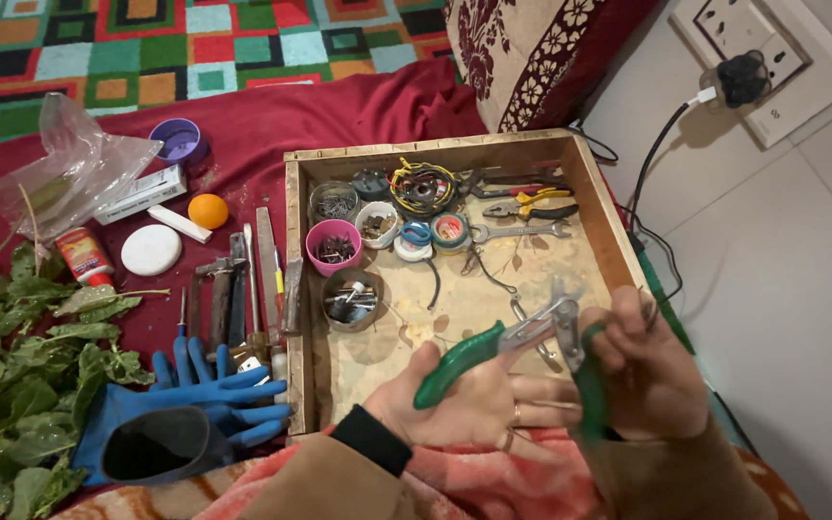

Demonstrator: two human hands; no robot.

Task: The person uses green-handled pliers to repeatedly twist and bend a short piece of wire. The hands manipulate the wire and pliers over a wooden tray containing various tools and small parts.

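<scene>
Both hands on green-handled pliers (pixel 517 351) — left hand (pixel 469 400), right hand (pixel 652 371) — over wooden tool tray (pixel 305 289).

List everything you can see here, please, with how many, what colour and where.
green-handled pliers: one, held over the tray
wooden tray: one, centre
small pots: several, pink, white and clear, in tray
tape rolls: several, in tray
spanner: one, steel, in tray
blue gloves: pair, left of tray
hand tools: several, beside tray
orange ball: one, on red cloth
leafy greens: pile, far left
left hand: holds one handle
right hand: holds the other
</scene>
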